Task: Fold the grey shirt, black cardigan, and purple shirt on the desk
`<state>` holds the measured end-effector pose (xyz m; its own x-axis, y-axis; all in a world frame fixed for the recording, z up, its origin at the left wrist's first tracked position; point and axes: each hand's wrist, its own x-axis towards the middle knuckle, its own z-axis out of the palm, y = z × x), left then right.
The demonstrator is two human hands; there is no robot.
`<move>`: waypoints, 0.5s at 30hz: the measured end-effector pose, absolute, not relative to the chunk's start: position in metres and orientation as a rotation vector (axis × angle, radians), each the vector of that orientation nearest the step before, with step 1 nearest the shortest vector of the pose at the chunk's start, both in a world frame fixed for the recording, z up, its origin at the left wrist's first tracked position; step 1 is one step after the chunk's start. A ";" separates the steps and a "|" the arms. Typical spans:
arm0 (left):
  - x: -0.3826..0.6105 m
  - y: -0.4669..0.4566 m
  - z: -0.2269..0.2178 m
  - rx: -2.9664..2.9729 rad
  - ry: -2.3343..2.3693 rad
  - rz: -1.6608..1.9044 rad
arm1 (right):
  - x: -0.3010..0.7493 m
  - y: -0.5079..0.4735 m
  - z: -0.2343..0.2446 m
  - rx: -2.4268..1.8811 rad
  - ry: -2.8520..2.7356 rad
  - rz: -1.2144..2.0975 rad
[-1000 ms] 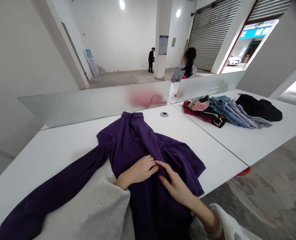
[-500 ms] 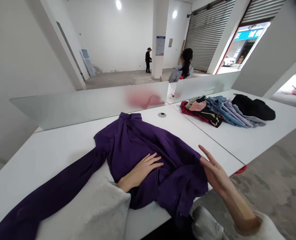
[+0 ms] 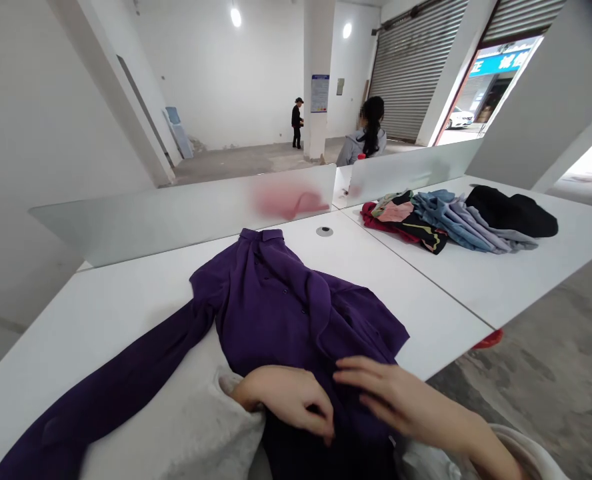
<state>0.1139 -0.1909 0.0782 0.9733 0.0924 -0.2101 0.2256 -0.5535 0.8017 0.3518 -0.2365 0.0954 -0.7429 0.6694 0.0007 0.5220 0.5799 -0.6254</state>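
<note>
A purple long-sleeved button-up shirt (image 3: 261, 313) lies on the white table, collar away from me. One sleeve stretches to the lower left; the right side is folded inward over the front. At the lower part of the shirt, my left hand (image 3: 296, 400) is bent down with its fingers curled together, seemingly pinching the fabric near the hem; its fingertips are partly hidden. My right hand (image 3: 383, 390), slightly blurred, is just right of it. Its fingers are stretched out and apart over the lower right of the shirt, holding nothing.
A pile of folded clothes (image 3: 446, 217) lies on the adjoining tabletop at right. A frosted divider (image 3: 201, 210) runs along the table's (image 3: 131, 293) back edge, near a round cable hole (image 3: 325, 231). Two people are beyond it. Something red (image 3: 489, 339) hangs below the right edge.
The shirt's right side has been brought inward. My left hand has moved from flat on the front down to the hem and curled. My right hand has moved left, over the fabric.
</note>
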 end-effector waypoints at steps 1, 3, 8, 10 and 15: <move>0.113 -0.189 0.079 2.218 0.349 -0.091 | 0.353 -0.243 0.092 -0.978 -2.683 0.960; 0.113 -0.185 0.077 2.333 0.633 0.100 | 0.354 -0.251 0.081 -1.026 -2.811 0.942; 0.111 -0.176 0.050 2.626 1.105 0.473 | 0.352 -0.252 0.061 -1.134 -2.767 0.838; 0.109 -0.173 0.041 2.735 1.065 0.459 | 0.353 -0.250 0.065 -1.088 -2.704 0.926; 0.104 -0.171 0.036 2.810 1.014 0.399 | 0.378 -0.241 0.091 -0.997 -2.392 1.106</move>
